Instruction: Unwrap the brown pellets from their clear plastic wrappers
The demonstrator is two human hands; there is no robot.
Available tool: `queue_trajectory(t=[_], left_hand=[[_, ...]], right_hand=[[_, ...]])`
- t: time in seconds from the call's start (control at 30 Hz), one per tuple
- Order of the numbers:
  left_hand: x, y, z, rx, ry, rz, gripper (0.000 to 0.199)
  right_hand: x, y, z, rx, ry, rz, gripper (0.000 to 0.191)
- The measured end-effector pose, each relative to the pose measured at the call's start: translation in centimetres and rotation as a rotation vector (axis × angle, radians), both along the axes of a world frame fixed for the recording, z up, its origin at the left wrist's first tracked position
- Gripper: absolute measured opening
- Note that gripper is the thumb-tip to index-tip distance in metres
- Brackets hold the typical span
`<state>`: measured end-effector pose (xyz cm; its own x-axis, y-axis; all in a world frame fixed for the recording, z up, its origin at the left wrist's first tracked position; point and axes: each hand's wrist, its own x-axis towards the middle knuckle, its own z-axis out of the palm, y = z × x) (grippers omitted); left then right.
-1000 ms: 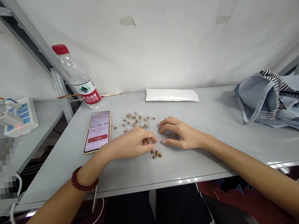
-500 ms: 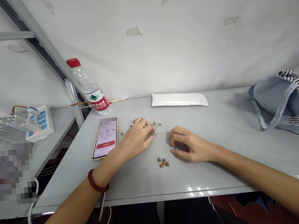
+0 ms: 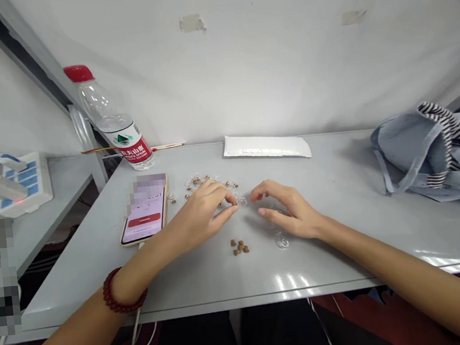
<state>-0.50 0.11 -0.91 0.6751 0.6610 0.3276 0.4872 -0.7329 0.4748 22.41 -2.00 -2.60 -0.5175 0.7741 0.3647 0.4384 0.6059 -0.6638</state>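
My left hand (image 3: 205,210) pinches a tiny clear bottle (image 3: 241,200) by its brown cork, between thumb and forefinger. Facing it, my right hand (image 3: 288,208) is open, thumb and fingers apart and curved. Under and beside the right hand lie a few clear bottles (image 3: 281,240) without visible corks, partly hidden by the palm. A loose group of several small brown corks (image 3: 240,247) rests on the table between the hands, towards me. Behind my left hand is a scatter of several tiny clear bottles with corks (image 3: 195,181), partly covered by the fingers.
On the grey table (image 3: 329,184), a lit phone (image 3: 146,213) with a cable lies left. Behind it stand a water bottle (image 3: 122,131) and a thin stick (image 3: 170,145). A white packet (image 3: 266,147) is by the wall, a blue cloth bag (image 3: 415,154) right, a power strip (image 3: 27,184) far left.
My right hand has opened and lifted, uncovering clear bottles it was cupped over. The left thumb and forefinger now pinch a corked bottle drawn towards the right hand. The view has shifted slightly.
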Motion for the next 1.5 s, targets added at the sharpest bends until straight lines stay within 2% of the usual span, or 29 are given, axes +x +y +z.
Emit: queue_trajectory(t=[0.17, 0.37, 0.53, 0.63, 0.7, 0.8, 0.93, 1.07, 1.13, 1.2, 1.3, 1.4, 1.5], left_hand=[[0.5, -0.4, -0.2, 0.045, -0.016, -0.093, 0.010], [0.8, -0.6, -0.7, 0.110, -0.055, -0.108, 0.013], [1.1, -1.4, 0.1, 0.030, 0.020, -0.074, 0.012], [0.5, -1.3, 0.7, -0.094, 0.108, -0.060, 0.013], [0.0, -1.0, 0.8, -0.205, 0.153, -0.079, 0.014], [-0.6, -0.6, 0.9, -0.316, 0.200, -0.156, 0.014], [-0.2, -0.9, 1.0, -0.311, 0.214, -0.212, 0.024], [0.6, -1.9, 0.9, -0.342, 0.203, -0.231, 0.028], [1.0, -2.3, 0.4, -0.304, 0.185, -0.234, 0.027], [1.5, -2.7, -0.4, -0.201, 0.181, -0.261, 0.032], [2.1, -3.1, -1.6, -0.031, 0.217, -0.279, 0.023], [2.5, -3.3, -2.7, 0.124, 0.240, -0.263, 0.020], [2.6, -3.2, -3.3, 0.231, 0.235, -0.257, 0.023]], right_hand=[[-0.6, -0.3, -0.3, 0.074, -0.036, 0.016, 0.011], [-1.0, -0.7, -0.1, 0.100, -0.082, 0.012, 0.010], [-0.4, -0.7, 0.6, 0.186, -0.101, 0.026, 0.008], [0.6, -0.2, 0.8, 0.188, -0.083, -0.060, 0.005], [1.2, 0.3, 0.9, 0.118, -0.031, -0.131, 0.005], [1.6, 0.9, 0.8, -0.071, 0.012, -0.175, 0.014], [1.5, 1.3, 0.6, -0.283, 0.005, -0.141, 0.017], [1.4, 1.5, 0.2, -0.377, 0.022, -0.101, 0.016], [1.3, 1.5, 0.1, -0.412, 0.058, -0.082, 0.016], [1.2, 1.3, 0.1, -0.447, 0.089, -0.059, 0.018], [0.9, 1.0, 0.1, -0.433, 0.086, -0.048, 0.025], [0.5, 0.5, -0.1, -0.314, 0.060, -0.006, 0.025], [0.2, 0.0, -0.3, -0.115, 0.010, 0.111, 0.018]])
